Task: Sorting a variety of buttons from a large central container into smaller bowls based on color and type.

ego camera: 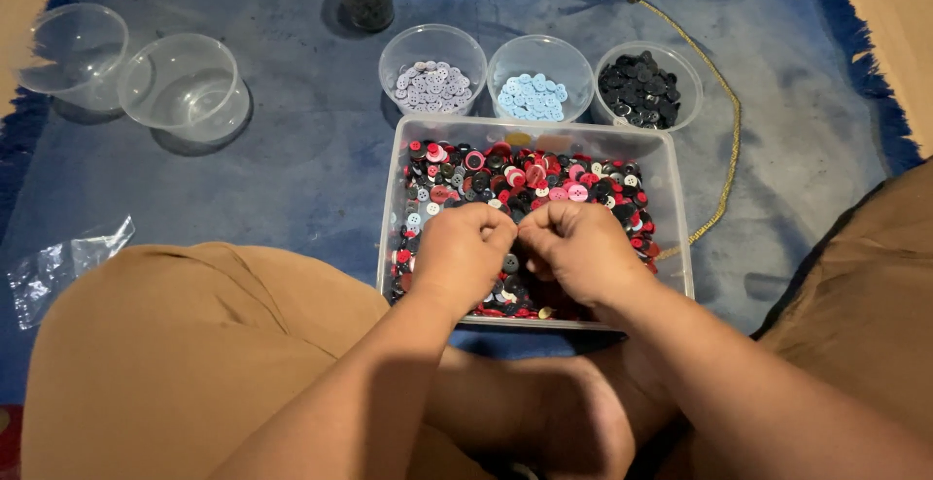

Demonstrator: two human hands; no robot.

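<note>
Both fists hovered knuckles-up over the near half of the clear rectangular tray (680,237) of mixed buttons (530,174); left hand (457,255) and right hand (575,247) nearly touched, each grip curled tight, what they pinched I couldn't tell. The tray's long axis ran left-right on the blue rug (292,150), three button bowls (540,77) just beyond its far edge

blue rug (292,169) w/ button tray (671,198), 5 tubs, jar, cord
</note>
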